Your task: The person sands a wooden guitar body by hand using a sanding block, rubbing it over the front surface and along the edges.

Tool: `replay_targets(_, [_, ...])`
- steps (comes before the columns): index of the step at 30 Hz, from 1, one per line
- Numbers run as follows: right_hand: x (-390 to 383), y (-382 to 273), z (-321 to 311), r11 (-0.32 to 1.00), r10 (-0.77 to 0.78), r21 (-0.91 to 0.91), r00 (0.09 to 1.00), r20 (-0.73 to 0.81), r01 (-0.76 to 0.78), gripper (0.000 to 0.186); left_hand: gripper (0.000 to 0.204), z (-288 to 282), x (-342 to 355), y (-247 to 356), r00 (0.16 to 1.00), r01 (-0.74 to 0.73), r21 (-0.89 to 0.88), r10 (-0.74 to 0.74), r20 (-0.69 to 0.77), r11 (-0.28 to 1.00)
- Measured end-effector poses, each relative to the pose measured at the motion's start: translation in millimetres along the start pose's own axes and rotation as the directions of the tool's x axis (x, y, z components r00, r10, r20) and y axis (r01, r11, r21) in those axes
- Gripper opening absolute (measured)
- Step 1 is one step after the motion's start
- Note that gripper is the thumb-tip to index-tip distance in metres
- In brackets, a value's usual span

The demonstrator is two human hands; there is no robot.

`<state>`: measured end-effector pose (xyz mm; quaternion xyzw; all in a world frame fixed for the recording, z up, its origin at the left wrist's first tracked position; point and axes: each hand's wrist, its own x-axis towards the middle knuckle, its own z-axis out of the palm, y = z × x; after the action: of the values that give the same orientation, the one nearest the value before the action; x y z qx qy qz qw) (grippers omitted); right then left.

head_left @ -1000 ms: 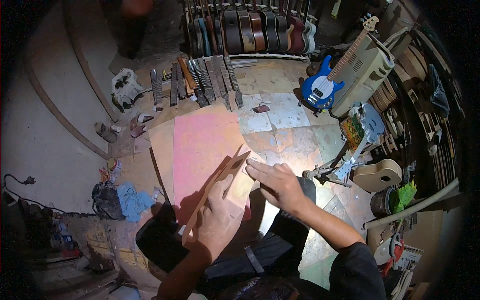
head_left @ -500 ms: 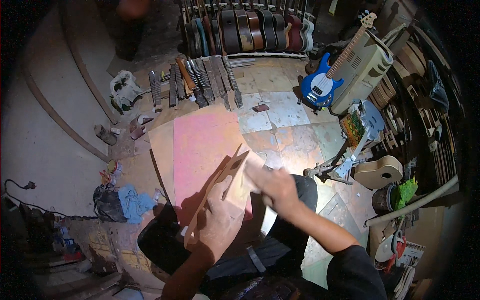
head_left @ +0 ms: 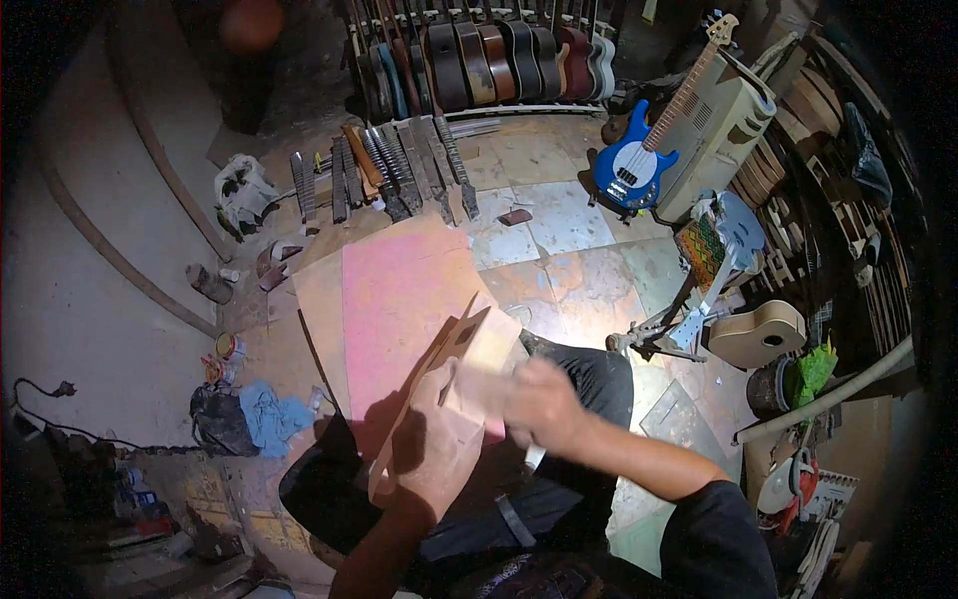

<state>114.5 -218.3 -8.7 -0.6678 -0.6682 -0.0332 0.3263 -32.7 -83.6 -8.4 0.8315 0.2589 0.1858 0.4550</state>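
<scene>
At the left, a dark bag point(head_left: 222, 414) lay beside a blue cloth point(head_left: 269, 419). Next came a pink panel point(head_left: 394, 309), then the left hand point(head_left: 436, 449), its grip closed around the edge of a pale wooden piece point(head_left: 487, 349), which stood tilted over the panel and lap. The right hand point(head_left: 544, 407) was blurred against the piece's right face; whether its grip pinched anything could not be told. Farther right stood a blue electric guitar point(head_left: 631, 172), then a pale guitar body point(head_left: 758, 335).

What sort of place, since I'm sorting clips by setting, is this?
Most likely a guitar workshop: a row of guitars at the back, what look like loose fretted necks in front of them, and a pale wooden guitar body at the right.
</scene>
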Motion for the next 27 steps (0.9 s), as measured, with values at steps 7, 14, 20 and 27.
replay_targets(7, [24, 30, -29, 0.925, 0.378, 0.136, 0.832, -0.406, -0.354, 0.052, 0.049, -30, -10, 2, 0.966, -0.249, 0.209, 0.259, -0.020, 0.946])
replay_targets(14, [19, 10, -18, 0.975, 0.170, 0.172, 0.967, -0.188, -0.138, 0.048, 0.050, -21, 0, 0, 0.967, -0.201, 0.172, 0.224, -0.124, 0.964])
replay_targets(20, [17, -33, 5, 0.919, 0.096, 0.391, 0.989, -0.109, -0.046, 0.043, 0.060, -7, -9, -13, 0.988, -0.026, 0.132, 0.045, -0.145, 0.991])
replay_targets(27, [6, -18, 13, 0.967, 0.120, 0.236, 0.987, -0.107, -0.092, 0.043, 0.061, -13, -8, 16, 0.995, 0.082, 0.178, -0.070, -0.071, 0.981])
